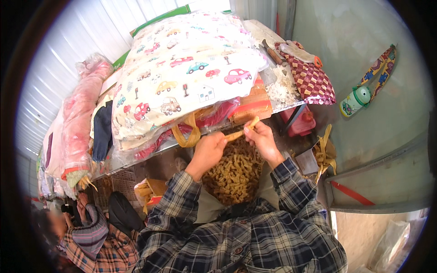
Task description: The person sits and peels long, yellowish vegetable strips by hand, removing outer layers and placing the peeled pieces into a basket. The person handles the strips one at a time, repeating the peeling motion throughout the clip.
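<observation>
My left hand point(210, 152) and my right hand point(261, 138) grip one yellowish, flat strip point(235, 136) stretched between them. The strip's upper end stands up bunched at the fingers of my right hand. Below both hands, between my knees, lies a heap of short, knotted yellow-brown pieces point(235, 174); what holds it cannot be made out. A looped strip of similar colour point(188, 133) hangs over the table's front edge, left of my hands. Just beyond my fingers, a wooden block point(252, 111) with red bands rests at the table edge.
A large printed cushion in clear plastic point(181, 75) covers much of the table. A wooden-handled knife point(272, 53) and checked cloth point(310, 80) lie right of it. Boxes of strips stand left point(153, 189) and right point(309, 160). A co-worker point(92, 232) sits lower left. A bottle point(355, 100) is at right.
</observation>
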`<state>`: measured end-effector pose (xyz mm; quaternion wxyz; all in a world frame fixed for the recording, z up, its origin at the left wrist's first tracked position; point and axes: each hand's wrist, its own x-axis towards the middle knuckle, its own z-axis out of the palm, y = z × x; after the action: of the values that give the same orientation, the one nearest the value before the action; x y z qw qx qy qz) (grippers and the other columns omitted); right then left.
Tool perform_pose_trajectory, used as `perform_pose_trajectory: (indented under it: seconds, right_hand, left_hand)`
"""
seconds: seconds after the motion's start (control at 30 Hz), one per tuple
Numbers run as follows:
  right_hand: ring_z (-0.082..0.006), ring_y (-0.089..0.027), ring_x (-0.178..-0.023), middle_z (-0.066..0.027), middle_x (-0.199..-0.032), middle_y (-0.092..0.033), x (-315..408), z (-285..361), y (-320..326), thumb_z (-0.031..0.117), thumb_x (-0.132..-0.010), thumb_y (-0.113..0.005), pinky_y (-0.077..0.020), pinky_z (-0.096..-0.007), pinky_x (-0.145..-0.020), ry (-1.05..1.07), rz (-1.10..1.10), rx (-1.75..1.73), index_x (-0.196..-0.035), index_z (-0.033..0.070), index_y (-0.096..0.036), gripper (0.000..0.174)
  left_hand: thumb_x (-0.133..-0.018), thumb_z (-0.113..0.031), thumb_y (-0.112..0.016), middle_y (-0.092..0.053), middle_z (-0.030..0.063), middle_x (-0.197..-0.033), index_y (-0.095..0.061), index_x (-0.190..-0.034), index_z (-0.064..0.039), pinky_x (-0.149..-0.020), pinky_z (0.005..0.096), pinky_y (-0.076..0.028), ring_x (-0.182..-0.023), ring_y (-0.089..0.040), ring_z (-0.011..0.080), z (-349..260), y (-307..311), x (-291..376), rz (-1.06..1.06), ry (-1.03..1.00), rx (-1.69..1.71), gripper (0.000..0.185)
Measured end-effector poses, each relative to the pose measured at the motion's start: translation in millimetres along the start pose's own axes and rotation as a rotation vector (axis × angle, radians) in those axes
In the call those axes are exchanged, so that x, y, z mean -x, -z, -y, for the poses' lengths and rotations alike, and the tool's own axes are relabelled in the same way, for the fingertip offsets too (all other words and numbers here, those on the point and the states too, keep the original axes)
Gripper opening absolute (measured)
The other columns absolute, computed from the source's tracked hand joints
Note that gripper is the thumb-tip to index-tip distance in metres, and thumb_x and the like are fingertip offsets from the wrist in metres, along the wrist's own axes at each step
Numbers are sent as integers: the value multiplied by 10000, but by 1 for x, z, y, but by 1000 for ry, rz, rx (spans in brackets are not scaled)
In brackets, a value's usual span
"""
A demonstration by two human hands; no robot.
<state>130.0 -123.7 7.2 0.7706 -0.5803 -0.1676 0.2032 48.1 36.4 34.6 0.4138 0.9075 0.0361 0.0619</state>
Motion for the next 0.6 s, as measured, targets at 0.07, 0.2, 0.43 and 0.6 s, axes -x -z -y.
perform_pose_trajectory:
  seconds: [0.07,0.2,0.43,0.6]
  right_hand:
    - [-39,-437,-536,26,-642,-503,-13,-19,1,199,-831,-562,-337,-177,-465,-48,-15,-39,-852,77,-525,129]
    - [-60,-429,-524,19,-640,-506,-8,-50,-13,226,-836,-558,-332,-185,-464,-184,-106,-304,-844,79,-533,150]
    - [-94,-485,-558,-61,-703,-543,54,-84,5,358,-874,-466,-391,-232,-464,-508,108,213,-1152,-4,-411,459]
    - [-76,-462,-525,-25,-620,-514,94,-121,-1,182,-858,-513,-378,-217,-458,-415,301,190,-839,34,-542,152]
  left_hand:
    - [-855,-155,-482,-385,11,-529,-489,-712,12,-451,250,-304,-490,-332,84,17,-6,-13,-47,13,24,220]
    - [-871,-184,-472,-365,-39,-510,-508,-720,-36,-386,188,-227,-412,-304,36,34,-21,-6,131,349,850,214]
    - [-885,-206,-441,-422,-24,-577,-525,-777,-57,-413,199,-292,-463,-364,54,74,-73,91,200,621,904,202]
    - [-853,-187,-477,-448,21,-656,-515,-863,-30,-507,254,-360,-579,-442,108,66,-93,107,283,391,524,161]
